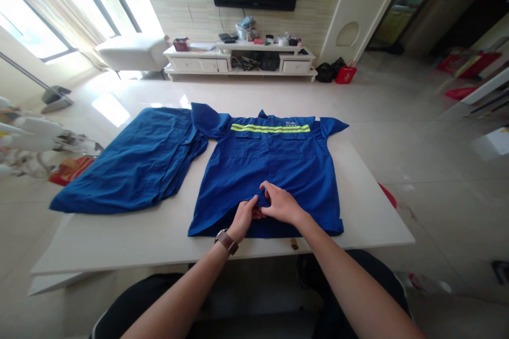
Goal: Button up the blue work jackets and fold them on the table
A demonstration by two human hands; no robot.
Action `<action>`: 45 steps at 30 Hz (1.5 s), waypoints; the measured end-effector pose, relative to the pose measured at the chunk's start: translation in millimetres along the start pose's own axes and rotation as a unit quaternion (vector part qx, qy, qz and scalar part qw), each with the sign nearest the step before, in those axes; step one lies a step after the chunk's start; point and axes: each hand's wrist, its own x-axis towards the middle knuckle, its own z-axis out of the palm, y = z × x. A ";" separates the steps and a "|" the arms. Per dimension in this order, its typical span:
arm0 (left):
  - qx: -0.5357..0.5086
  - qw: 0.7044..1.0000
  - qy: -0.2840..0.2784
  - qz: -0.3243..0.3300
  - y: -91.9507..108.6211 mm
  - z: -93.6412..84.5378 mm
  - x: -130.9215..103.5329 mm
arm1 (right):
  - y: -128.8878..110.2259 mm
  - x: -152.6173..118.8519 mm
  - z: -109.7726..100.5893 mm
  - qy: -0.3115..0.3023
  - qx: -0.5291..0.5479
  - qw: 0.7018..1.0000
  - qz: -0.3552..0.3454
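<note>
Pinching the shirt (pixel 270 153) at the middle of its bottom hem, the left hand (pixel 243 217) and right hand (pixel 283 205) nearly meet, fingers closed on the raised cloth. I see it spread on the white table (pixel 369 206), striped (pixel 270 128) chest farthest from the person, another blue garment (pixel 135 159) just beside it.

No readable lettering
A blue cloth shirt with a yellow-and-silver chest band (pixel 271 165) bears a small white print (pixel 291 123), too tiny to read.

A brown-strapped watch (pixel 226 241) and dark trousers (pixel 137 296) are worn
</note>
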 end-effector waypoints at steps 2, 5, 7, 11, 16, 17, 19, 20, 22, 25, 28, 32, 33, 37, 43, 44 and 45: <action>-0.008 1.000 0.006 0.008 1.9 -2.8 0.9 | -1.7 1.4 0.2 0.022 0.014 1.000 -0.002; 0.012 1.000 -0.002 0.026 5.0 -5.6 -1.9 | -4.0 2.3 0.1 0.031 0.038 0.999 -0.012; 0.043 0.998 -0.008 0.037 7.9 -6.5 -5.0 | -4.8 2.7 0.4 0.029 0.040 0.999 -0.011; 0.083 0.996 -0.007 0.044 14.8 -7.1 -9.7 | -4.1 5.1 3.0 0.038 0.076 0.996 0.006; 0.117 0.992 0.003 0.044 21.8 -6.6 -12.6 | -1.8 9.6 6.1 0.064 0.198 0.976 0.068; 0.118 0.992 0.009 0.049 22.6 -6.6 -13.1 | -1.3 10.2 6.3 0.065 0.209 0.973 0.072; 0.117 0.991 0.017 0.058 23.6 -7.2 -13.9 | -0.3 11.1 6.5 0.062 0.218 0.971 0.076; 0.119 0.991 0.019 0.061 23.9 -7.6 -14.1 | 0.3 11.5 6.5 0.060 0.218 0.971 0.082; 0.126 0.989 0.021 0.068 24.4 -8.5 -14.0 | 1.7 12.1 6.6 0.059 0.213 0.971 0.096; 0.132 0.987 0.024 0.085 25.2 -8.9 -13.8 | 3.5 12.9 7.2 0.059 0.201 0.972 0.107; 0.140 0.986 0.026 0.090 25.8 -7.5 -14.5 | 3.7 13.3 8.6 0.051 0.199 0.974 0.098; 0.143 0.985 0.023 0.095 25.1 -5.5 -15.6 | 2.6 13.1 10.5 0.046 0.196 0.976 0.078; 0.144 0.984 0.025 0.097 24.9 -5.6 -15.4 | 2.5 12.9 10.7 0.043 0.192 0.978 0.075; 0.171 0.978 0.049 0.106 26.4 -7.8 -13.5 | 3.1 12.0 11.1 0.012 0.174 0.982 0.071; 0.214 0.969 0.062 0.111 30.4 -9.8 -13.1 | 4.7 12.8 13.4 -0.010 0.159 0.985 0.073; 0.223 0.967 0.061 0.107 30.7 -9.6 -13.7 | 5.0 12.9 13.7 -0.003 0.149 0.986 0.074; 0.229 0.966 0.060 0.103 31.1 -9.2 -14.6 | 5.4 12.8 13.8 0.007 0.132 0.988 0.074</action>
